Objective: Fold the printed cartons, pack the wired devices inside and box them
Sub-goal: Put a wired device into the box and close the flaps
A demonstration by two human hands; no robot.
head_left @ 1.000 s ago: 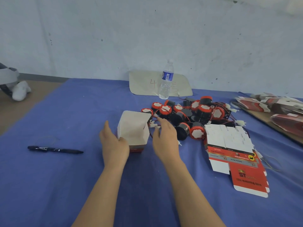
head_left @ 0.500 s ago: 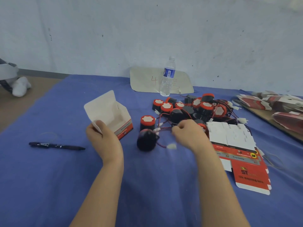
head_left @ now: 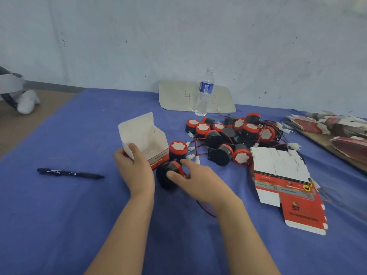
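An erected white-and-red carton (head_left: 147, 139) stands tilted on the blue cloth with its top flap raised and its mouth open. My left hand (head_left: 135, 169) grips its near edge, thumb inside the opening. Just right of the carton lies a black round device with a red rim (head_left: 165, 176), its red and black wire trailing under my right wrist. My right hand (head_left: 195, 182) holds this device with thumb and fingers around it. A pile of several more wired devices (head_left: 228, 135) lies behind. Flat printed cartons (head_left: 286, 181) are stacked to the right.
A black pen (head_left: 69, 173) lies on the blue cloth (head_left: 59, 225) to the left. A water bottle (head_left: 204, 94) stands on a beige card (head_left: 178, 96) by the wall. More flat cartons (head_left: 337, 128) lie on a board at the right edge.
My right hand drew one device out of the pile toward me and now holds it beside the carton. My left hand tipped the carton open and shifted it slightly right.
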